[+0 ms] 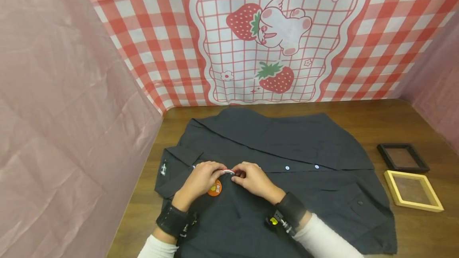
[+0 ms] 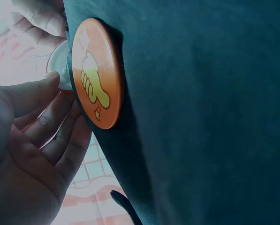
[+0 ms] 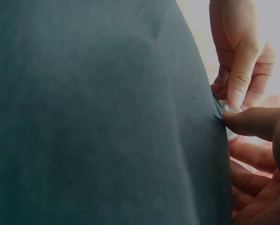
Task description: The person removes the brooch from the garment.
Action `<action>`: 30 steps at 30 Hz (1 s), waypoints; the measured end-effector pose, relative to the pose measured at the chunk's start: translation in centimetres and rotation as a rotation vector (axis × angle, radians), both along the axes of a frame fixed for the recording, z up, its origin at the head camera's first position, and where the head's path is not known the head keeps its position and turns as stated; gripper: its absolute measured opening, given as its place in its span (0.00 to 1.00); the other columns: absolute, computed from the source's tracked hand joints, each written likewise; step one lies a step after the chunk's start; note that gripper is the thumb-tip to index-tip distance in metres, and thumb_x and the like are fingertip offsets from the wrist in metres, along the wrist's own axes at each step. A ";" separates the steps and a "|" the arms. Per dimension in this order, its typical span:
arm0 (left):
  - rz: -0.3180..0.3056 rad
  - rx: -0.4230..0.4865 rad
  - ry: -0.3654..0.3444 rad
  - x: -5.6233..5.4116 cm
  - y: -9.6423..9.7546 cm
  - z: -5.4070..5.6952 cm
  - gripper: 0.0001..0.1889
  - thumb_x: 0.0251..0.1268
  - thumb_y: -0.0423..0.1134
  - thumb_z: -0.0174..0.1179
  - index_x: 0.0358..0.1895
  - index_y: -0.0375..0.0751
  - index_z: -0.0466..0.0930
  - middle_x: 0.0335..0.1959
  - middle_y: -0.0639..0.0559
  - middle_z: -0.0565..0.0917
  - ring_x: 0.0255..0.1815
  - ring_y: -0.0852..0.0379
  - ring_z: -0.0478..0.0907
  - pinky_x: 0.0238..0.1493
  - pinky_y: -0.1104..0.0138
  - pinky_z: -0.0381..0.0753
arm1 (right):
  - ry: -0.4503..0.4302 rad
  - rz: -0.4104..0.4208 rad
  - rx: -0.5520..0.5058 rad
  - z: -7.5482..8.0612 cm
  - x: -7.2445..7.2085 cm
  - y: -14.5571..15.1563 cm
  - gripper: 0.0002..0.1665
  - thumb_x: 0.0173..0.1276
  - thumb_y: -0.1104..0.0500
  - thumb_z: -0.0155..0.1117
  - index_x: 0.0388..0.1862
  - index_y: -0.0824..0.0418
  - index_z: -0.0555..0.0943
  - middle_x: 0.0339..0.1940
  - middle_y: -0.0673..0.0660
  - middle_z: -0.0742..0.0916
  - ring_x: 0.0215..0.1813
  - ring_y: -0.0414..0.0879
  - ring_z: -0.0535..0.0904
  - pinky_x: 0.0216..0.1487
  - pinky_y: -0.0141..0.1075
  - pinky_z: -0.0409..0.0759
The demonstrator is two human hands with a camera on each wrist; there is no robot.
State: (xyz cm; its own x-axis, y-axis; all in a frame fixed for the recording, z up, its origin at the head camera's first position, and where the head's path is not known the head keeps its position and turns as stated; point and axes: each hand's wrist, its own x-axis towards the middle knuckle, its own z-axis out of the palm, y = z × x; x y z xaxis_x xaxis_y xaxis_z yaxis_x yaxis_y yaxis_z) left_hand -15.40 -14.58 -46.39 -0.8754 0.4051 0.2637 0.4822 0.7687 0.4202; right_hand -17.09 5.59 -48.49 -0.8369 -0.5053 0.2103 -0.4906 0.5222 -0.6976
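A round button badge (image 1: 228, 171) with a red-edged rim stands on its edge over a dark button-up shirt (image 1: 272, 206). My left hand (image 1: 201, 180) pinches its left side between thumb and fingers, and my right hand (image 1: 254, 180) pinches the right side. In the left wrist view the badge's pale back (image 2: 59, 65) faces the left thumb, right against a fold of the cloth. An orange badge (image 2: 97, 75) with a yellow cartoon figure sits on the shirt front just below the left hand. The right wrist view shows both thumbs meeting at the badge back (image 3: 232, 135).
The shirt lies spread over a wooden table (image 1: 140, 210), its collar (image 1: 175, 170) to the left and white buttons (image 1: 287, 168) along the placket. At the right are a black frame (image 1: 389, 156) and a yellow frame (image 1: 392, 188). A checked strawberry cloth (image 1: 172, 51) hangs behind.
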 end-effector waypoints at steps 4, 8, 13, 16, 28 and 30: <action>0.002 0.002 0.002 -0.2 0.1 0.1 0.04 0.64 0.37 0.63 0.38 0.45 0.86 0.35 0.55 0.88 0.39 0.58 0.85 0.45 0.60 0.81 | 0.020 -0.022 -0.020 0.2 -0.2 -0.2 0.05 0.60 0.60 0.71 0.36 0.58 0.86 0.28 0.48 0.82 0.29 0.35 0.76 0.31 0.26 0.73; -0.002 0.012 -0.007 -0.1 0.2 0.1 0.04 0.65 0.37 0.63 0.38 0.45 0.86 0.36 0.54 0.87 0.38 0.58 0.85 0.43 0.62 0.82 | 0.034 -0.017 -0.021 0.1 -0.1 -0.4 0.06 0.60 0.61 0.71 0.37 0.58 0.86 0.27 0.47 0.82 0.29 0.34 0.74 0.30 0.26 0.72; -0.009 0.025 -0.007 0.2 0.2 0.1 0.05 0.65 0.36 0.63 0.40 0.44 0.87 0.35 0.54 0.87 0.36 0.59 0.85 0.41 0.63 0.83 | 0.052 0.006 -0.014 0.2 0.1 -0.6 0.06 0.60 0.62 0.71 0.37 0.59 0.86 0.27 0.48 0.82 0.28 0.33 0.74 0.29 0.25 0.73; -0.010 0.024 0.002 0.3 0.2 0.1 0.06 0.64 0.37 0.63 0.41 0.44 0.87 0.33 0.54 0.87 0.35 0.59 0.84 0.40 0.65 0.83 | 0.053 0.006 -0.020 0.2 0.0 -0.7 0.06 0.60 0.62 0.70 0.36 0.59 0.86 0.26 0.48 0.82 0.28 0.33 0.74 0.29 0.25 0.73; -0.022 0.034 0.026 0.1 0.1 0.1 0.08 0.64 0.34 0.63 0.43 0.43 0.88 0.34 0.53 0.87 0.36 0.58 0.85 0.41 0.64 0.83 | 0.087 -0.036 -0.031 0.1 -0.1 -1.1 0.05 0.59 0.62 0.70 0.36 0.58 0.86 0.25 0.47 0.81 0.27 0.33 0.72 0.28 0.25 0.70; -0.012 0.034 0.012 0.1 0.2 0.0 0.08 0.64 0.34 0.63 0.43 0.43 0.88 0.35 0.53 0.87 0.37 0.58 0.85 0.41 0.64 0.83 | 0.095 -0.039 -0.026 0.0 -0.2 -1.1 0.05 0.59 0.62 0.70 0.35 0.58 0.86 0.25 0.47 0.81 0.27 0.33 0.72 0.28 0.25 0.70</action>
